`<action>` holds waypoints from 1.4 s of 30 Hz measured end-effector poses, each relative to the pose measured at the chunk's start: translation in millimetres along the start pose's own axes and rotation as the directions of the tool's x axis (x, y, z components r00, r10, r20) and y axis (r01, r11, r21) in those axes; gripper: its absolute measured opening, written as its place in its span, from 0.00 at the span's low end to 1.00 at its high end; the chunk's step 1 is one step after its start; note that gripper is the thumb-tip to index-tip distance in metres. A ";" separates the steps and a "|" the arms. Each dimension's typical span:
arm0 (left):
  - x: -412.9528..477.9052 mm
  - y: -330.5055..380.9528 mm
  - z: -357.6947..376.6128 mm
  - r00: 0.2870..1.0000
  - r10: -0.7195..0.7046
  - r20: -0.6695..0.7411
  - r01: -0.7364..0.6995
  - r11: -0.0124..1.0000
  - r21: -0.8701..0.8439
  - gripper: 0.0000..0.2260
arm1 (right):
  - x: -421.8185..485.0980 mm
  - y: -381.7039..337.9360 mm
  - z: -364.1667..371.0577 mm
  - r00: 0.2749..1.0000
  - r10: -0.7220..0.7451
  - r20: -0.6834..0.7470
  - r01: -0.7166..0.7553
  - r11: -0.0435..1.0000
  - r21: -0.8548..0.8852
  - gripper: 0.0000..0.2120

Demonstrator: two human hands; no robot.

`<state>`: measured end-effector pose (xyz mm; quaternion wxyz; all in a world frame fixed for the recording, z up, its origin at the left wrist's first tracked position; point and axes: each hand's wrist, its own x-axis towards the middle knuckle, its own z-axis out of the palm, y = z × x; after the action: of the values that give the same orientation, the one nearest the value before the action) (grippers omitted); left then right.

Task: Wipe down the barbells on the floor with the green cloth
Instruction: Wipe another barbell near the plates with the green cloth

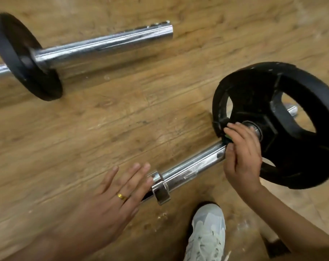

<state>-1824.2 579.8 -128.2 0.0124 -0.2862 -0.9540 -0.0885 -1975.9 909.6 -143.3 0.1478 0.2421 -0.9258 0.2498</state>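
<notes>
Two barbells lie on the wooden floor. The near barbell's chrome sleeve (pixel 193 166) runs from a metal collar (pixel 160 187) up to a black plate (pixel 284 125) with grip holes. My right hand (pixel 241 153) curls around the sleeve right at the plate's hub, pinching the green cloth (pixel 228 137), of which only a small green bit shows. My left hand (pixel 120 189), wearing a gold ring, lies flat with straight fingers beside the collar, fingertips touching it. The far barbell (pixel 103 44) lies at upper left with a black plate (pixel 26 59).
My white sneaker (pixel 207 232) stands on the floor just below the near barbell. Small crumbs and dust specks lie on the planks near the shoe. Bare wooden floor (pixel 122 113) stretches between the two barbells.
</notes>
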 end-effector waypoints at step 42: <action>3.7 -26.0 -11.1 0.984 -0.136 0.117 0.141 0.989 -0.033 0.30 | 53.0 -20.5 -4.5 0.976 0.018 0.215 -0.004 0.998 -0.069 0.18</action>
<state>-1841.8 558.5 -121.2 -0.0545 -0.2240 -0.9687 -0.0924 -2009.0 876.6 -110.6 0.0533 0.2574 -0.9457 0.1911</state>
